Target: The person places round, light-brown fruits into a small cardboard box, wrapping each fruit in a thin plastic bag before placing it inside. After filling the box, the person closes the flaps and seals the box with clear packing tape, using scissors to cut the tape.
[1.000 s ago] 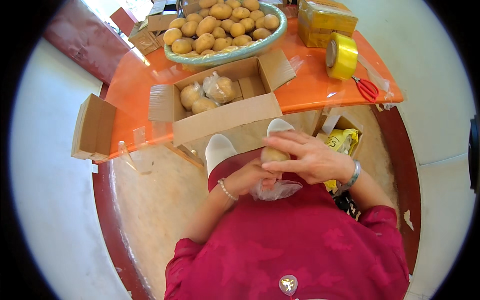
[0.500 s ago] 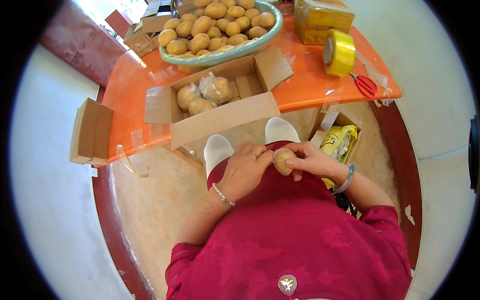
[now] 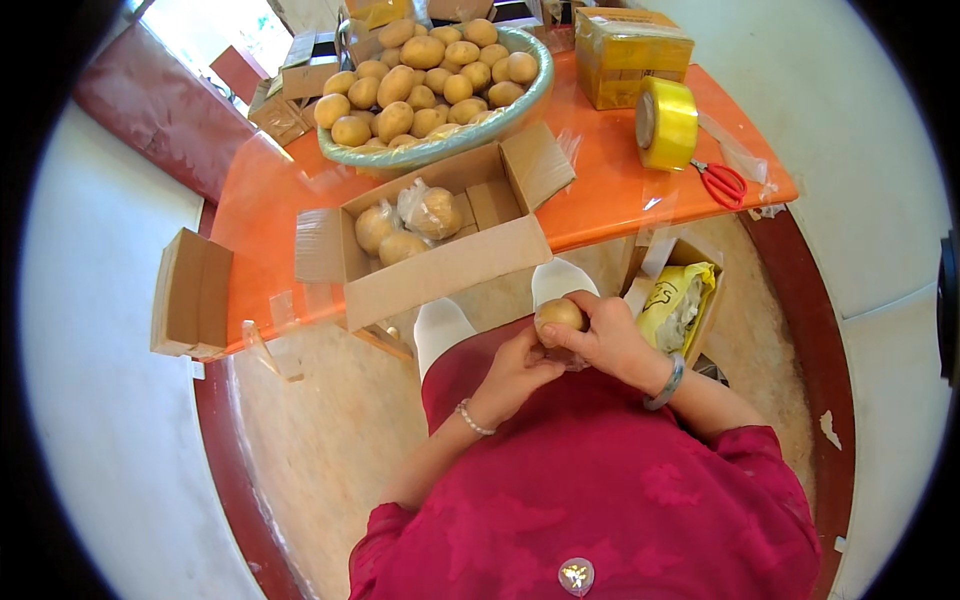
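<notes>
My right hand (image 3: 618,345) is closed round a potato (image 3: 560,316) above my lap, thumb across its near side. Clear plastic (image 3: 572,359) gathers under the potato, between both hands. My left hand (image 3: 512,380) is closed at the potato's lower left, its fingers pinching at this plastic; the fingertips are partly hidden. Ahead, an open cardboard box (image 3: 445,272) sits at the table's front edge with potatoes in clear bags inside, one bag (image 3: 430,210) knotted on top.
On the orange table (image 3: 610,205) stands a plastic-lined basin (image 3: 440,150) heaped with potatoes. To the right are a yellow tape roll (image 3: 668,124), red-handled scissors (image 3: 722,185) and a taped carton (image 3: 632,55). A carton (image 3: 192,293) stands at the left edge. Below right, a box holds a yellow bag (image 3: 676,308).
The potato has turned in my right hand and come up slightly. My left hand has shifted from beside it to below it, and plastic now shows beneath. The whole view has shifted a little.
</notes>
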Demonstrator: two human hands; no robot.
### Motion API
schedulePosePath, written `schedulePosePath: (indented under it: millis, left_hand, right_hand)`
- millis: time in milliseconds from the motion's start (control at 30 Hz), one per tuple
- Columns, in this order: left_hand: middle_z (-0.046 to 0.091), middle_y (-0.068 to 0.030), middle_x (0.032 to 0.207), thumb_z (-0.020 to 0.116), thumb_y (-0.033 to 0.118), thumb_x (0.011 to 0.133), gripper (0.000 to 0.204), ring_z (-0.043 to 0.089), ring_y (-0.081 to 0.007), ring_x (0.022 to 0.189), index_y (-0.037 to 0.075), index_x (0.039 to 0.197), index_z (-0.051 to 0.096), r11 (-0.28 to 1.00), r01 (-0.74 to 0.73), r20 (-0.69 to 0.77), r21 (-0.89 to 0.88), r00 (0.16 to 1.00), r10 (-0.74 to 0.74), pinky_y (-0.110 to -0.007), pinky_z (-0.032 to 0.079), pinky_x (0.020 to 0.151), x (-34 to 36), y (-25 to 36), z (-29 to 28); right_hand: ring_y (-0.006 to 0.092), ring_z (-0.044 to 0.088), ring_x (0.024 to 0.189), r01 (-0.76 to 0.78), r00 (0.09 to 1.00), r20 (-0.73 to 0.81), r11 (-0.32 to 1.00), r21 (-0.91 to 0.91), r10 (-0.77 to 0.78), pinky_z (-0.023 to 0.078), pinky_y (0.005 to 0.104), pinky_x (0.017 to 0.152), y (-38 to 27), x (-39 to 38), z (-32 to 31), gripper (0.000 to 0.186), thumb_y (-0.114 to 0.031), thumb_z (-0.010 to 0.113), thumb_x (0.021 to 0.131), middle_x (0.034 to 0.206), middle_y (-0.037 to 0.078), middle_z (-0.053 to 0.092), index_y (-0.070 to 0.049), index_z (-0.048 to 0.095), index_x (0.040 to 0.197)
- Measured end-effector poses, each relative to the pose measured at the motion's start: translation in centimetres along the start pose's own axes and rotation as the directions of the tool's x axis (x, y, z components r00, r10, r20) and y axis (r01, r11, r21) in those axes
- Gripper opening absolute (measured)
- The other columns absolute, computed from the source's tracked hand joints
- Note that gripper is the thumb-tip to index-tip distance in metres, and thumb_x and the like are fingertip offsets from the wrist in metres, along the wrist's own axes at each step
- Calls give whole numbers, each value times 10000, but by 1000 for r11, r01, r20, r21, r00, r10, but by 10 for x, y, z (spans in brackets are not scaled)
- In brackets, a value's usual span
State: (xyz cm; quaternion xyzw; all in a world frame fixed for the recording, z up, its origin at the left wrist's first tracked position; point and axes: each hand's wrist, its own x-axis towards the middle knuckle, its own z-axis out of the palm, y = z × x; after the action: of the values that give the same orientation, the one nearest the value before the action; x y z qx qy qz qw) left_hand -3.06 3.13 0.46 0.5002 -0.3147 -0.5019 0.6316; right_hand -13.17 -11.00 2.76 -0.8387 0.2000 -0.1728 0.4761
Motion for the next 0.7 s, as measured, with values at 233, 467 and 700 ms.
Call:
schedulePosePath:
  millis: [233,467,700]
  left_hand:
    - [593,-115,1153,504,175,940,346,594,-197,1036,-37,1213,504,893,211,8,-398,974,-226,-342,491,885,0,4,-16]
    - [606,-115,1158,513,231,932,375,594,-209,1047,-29,1202,527,921,68,-77,-383,991,-105,-368,473,913,-5,1,-24]
    - [580,-111,1188,574,188,884,414,553,-205,1114,-19,1235,501,965,101,-102,-242,986,-129,-365,444,960,-3,6,-22]
  right_hand:
    - [383,640,748,197,977,126,961,-192,-175,500,442,660,-14,-2,0,488,-346,741,747,763,241,627,64,603,973]
    - [283,651,771,-71,934,350,997,-8,70,501,327,715,-10,-1,-10,381,-135,722,754,779,192,637,49,628,1075]
    - [169,627,893,-315,939,299,769,556,169,518,294,772,27,-2,-1,323,-48,648,820,954,138,654,57,613,1123]
